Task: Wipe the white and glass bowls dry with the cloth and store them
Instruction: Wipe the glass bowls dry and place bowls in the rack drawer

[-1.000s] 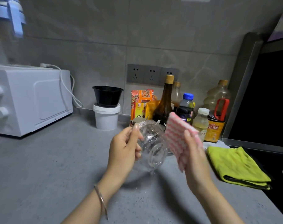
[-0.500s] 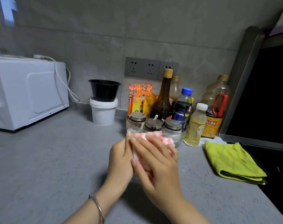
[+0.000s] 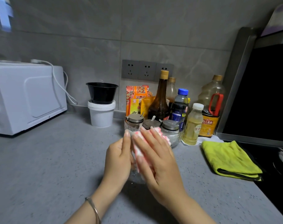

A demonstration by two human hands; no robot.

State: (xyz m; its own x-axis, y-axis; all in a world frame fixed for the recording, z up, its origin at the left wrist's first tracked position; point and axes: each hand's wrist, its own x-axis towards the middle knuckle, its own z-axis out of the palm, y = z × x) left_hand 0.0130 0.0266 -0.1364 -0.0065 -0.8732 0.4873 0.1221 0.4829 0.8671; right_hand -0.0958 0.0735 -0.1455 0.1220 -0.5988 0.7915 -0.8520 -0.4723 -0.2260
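Though mostly hidden behind fingers and cloth, glass bowl (image 3: 136, 177): one, lower centre of the frame, caught between both hands; only a clear lower edge showing; touching the counter or not, cannot tell.
left hand (image 3: 118, 157): curled round the bowl's left side, thumb upright along the rim; one thin bracelet (image 3: 93, 209) on the wrist.
right hand (image 3: 160, 162): fingers straight and spread, pressing flat on the cloth against the bowl; thumb out of sight.
cloth (image 3: 165, 136): one, pink-and-white checked, sandwiched between right palm and bowl, frilled edge poking out past the fingertips.
counter (image 3: 48, 167): grey, speckled, filling the lower frame.
glass dish (image 3: 176, 140): one, just behind the hands, holding three metal-lidded jars (image 3: 135, 118).
bottles (image 3: 159, 102): five countable behind the dish, the brown one tallest.
sockets (image 3: 147, 70): three in a row on the wall, centre.
white tub (image 3: 101, 115): one, centre left, with one black bowl (image 3: 102, 92) seated on top.
white appliance (image 3: 27, 96): one, left edge.
yellow-green towel (image 3: 229, 159): one, folded, right of centre.
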